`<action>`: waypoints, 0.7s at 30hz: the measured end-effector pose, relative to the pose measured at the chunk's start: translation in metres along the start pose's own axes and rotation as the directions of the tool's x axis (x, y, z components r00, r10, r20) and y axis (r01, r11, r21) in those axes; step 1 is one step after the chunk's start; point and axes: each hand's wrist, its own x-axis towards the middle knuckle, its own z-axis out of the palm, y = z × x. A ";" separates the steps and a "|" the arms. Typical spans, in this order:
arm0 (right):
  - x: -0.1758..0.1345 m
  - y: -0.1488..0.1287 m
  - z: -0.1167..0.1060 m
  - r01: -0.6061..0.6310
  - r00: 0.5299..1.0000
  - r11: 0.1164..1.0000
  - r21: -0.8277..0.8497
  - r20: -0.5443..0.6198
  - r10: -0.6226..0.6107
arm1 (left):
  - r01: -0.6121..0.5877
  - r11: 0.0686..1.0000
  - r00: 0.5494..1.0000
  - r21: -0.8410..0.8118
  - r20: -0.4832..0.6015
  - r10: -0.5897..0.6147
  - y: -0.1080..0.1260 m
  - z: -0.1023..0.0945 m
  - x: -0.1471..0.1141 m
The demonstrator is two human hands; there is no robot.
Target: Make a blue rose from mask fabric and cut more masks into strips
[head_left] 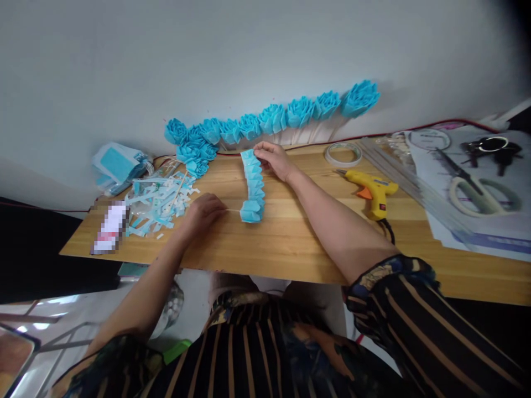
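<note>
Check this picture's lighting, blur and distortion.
Head view: soft shadow on the wall beside the rightmost blue flower, upper right corner dark. Head view: blue pleated strip fairly clear, patch at the left end of the table pixelated. Head view: striped right sleeve looks stretched.

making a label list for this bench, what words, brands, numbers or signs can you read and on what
None can be read.
Yellow glue gun: label too small.
Paper sheet, right: print blurred.
Tape roll on the sheet: marks unreadable.
Pixelated item at left: obscured.
</note>
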 end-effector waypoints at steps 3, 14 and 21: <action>0.001 0.002 -0.001 -0.003 1.000 1.000 -0.010 -0.002 0.003 | -0.014 1.000 1.000 -0.006 0.018 0.014 -0.002 -0.002 0.004; 0.004 0.006 -0.003 0.021 1.000 1.000 0.012 0.011 -0.021 | -0.068 0.995 0.990 -0.073 0.122 0.076 -0.012 -0.008 0.021; 0.006 0.008 -0.004 0.052 0.999 0.999 0.014 0.003 -0.052 | -0.048 0.994 0.987 -0.102 0.150 0.063 -0.014 -0.009 0.035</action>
